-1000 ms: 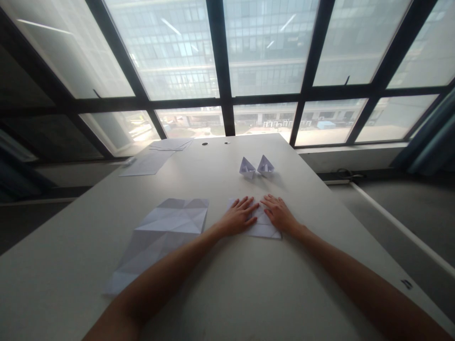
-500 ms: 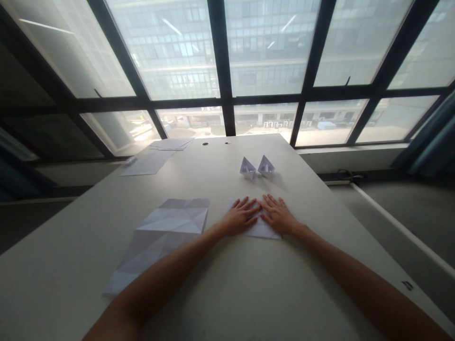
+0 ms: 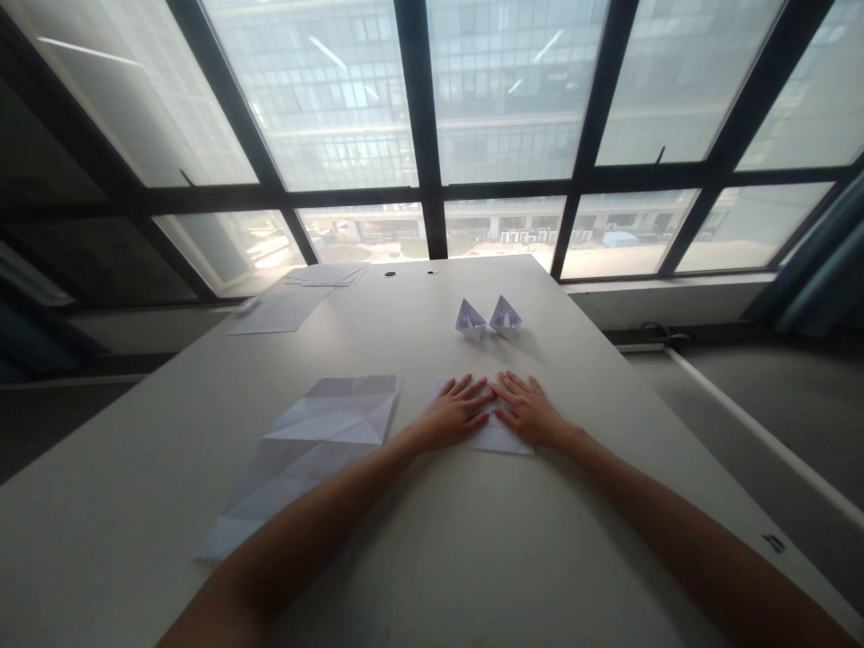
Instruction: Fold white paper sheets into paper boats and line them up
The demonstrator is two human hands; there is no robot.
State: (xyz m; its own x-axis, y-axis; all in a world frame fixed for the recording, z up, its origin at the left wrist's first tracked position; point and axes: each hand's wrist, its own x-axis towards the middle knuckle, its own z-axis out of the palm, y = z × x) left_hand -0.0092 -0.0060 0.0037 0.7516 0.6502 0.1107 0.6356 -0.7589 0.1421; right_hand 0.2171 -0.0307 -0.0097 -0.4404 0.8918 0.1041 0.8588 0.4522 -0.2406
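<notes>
My left hand (image 3: 451,414) and my right hand (image 3: 528,409) lie flat, fingers spread, side by side on a small folded white paper (image 3: 496,438) on the white table (image 3: 472,540). Their fingertips nearly meet over the middle of the paper. Most of that paper is hidden under the hands. Beyond the hands stand two small folded paper boats (image 3: 487,319), next to each other.
A large creased sheet (image 3: 307,450) lies to the left of my left arm. More sheets (image 3: 290,301) rest at the far left corner. Two dark holes (image 3: 409,271) mark the far table edge. Tall windows rise behind; the table's right edge drops to the floor.
My right hand has slid slightly left, closing the gap to my left hand. Everything else stays put.
</notes>
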